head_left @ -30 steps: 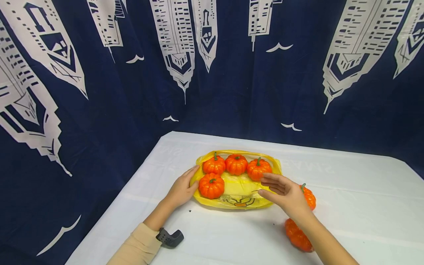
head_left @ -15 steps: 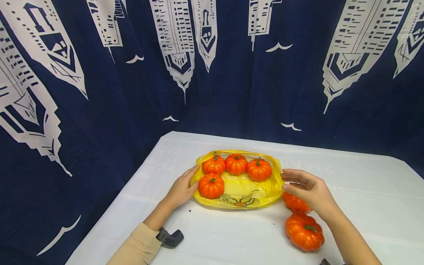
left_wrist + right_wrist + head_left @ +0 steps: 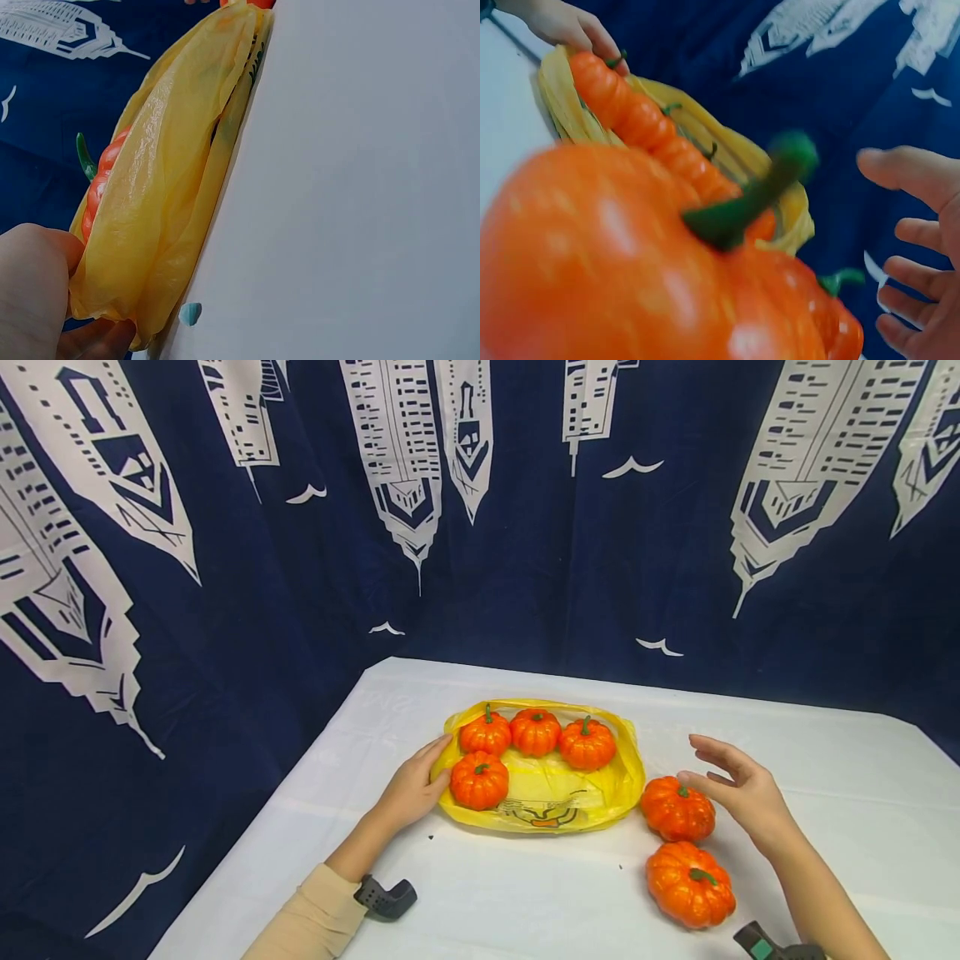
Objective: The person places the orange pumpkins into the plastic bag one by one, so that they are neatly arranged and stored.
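A yellow plastic bag (image 3: 622, 793) lies spread with its mouth up, several small orange pumpkins (image 3: 480, 781) with green stems inside. My left hand (image 3: 412, 787) grips the bag's left rim; in the left wrist view its thumb (image 3: 45, 255) and fingers hold the yellow film from both sides. To the right of the bag, two pumpkins sit on the table: a farther pumpkin (image 3: 678, 808) and a nearer pumpkin (image 3: 690, 885). My right hand (image 3: 742, 793) hovers at the farther one's right side, fingers spread and holding nothing. A pumpkin (image 3: 622, 262) looms large in the right wrist view.
The white-covered table (image 3: 540, 893) ends at a dark blue curtain (image 3: 510, 593) printed with white buildings and birds. Dark wrist devices show at my left wrist (image 3: 384, 897) and right wrist (image 3: 776, 943). Small specks lie on the cloth in front of the bag.
My right hand has moved right, from over the bag's right side, past its rim, to beside the farther loose pumpkin. My left hand and the bag stay in place.
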`<state>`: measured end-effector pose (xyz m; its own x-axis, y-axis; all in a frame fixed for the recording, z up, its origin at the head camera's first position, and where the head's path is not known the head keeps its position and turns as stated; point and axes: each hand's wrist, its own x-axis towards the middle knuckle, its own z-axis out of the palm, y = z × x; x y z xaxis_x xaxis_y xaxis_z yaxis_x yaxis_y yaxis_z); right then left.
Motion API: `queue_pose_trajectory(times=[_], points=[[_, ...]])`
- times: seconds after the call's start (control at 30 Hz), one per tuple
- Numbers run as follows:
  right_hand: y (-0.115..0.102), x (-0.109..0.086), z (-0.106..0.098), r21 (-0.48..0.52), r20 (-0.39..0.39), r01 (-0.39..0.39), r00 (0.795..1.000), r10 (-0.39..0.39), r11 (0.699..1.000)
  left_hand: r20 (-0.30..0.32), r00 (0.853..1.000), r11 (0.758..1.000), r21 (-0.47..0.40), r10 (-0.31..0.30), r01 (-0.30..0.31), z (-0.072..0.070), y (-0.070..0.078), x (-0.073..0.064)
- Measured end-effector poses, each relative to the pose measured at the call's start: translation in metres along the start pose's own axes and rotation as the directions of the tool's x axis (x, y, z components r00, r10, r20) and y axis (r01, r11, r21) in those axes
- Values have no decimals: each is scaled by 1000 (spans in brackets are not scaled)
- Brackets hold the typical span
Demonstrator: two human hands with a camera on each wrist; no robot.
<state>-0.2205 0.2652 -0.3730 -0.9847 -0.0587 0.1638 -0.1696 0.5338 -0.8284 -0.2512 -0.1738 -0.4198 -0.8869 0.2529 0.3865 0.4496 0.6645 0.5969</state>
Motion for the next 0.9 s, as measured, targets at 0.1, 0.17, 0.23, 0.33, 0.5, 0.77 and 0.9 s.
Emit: queue_pose_trajectory(times=[0.1, 0.17, 0.23, 0.33, 0.5, 0.77, 0.9], points=[[11, 3, -2, 4, 60, 24, 998, -24, 1000, -1, 1000, 1000, -1, 3, -3, 0, 0, 0], [17, 3, -2, 12, 93, 25, 995, -26, 1000, -2, 1000, 1000, -2, 3, -3, 0, 0, 0], [22, 3, -2, 32, 117, 15, 993, -19, 999, -1, 1000, 1000, -2, 1, -1, 0, 0, 0], [29, 3, -1, 78, 145, -15, 989, 3, 997, 0, 1000, 1000, 1, 0, 0, 0, 0, 0], [36, 5, 2, 83, 170, -54, 985, 39, 995, -5, 1000, 1000, 6, 7, -7, -1, 0, 1], [40, 4, 6, 76, 185, -51, 982, 36, 996, -1, 1000, 1000, 7, 4, -4, -2, 0, 0], [40, 2, 8, 105, 217, -65, 975, 41, 992, 3, 1000, 1000, 11, 6, -6, -2, 1, 0]])
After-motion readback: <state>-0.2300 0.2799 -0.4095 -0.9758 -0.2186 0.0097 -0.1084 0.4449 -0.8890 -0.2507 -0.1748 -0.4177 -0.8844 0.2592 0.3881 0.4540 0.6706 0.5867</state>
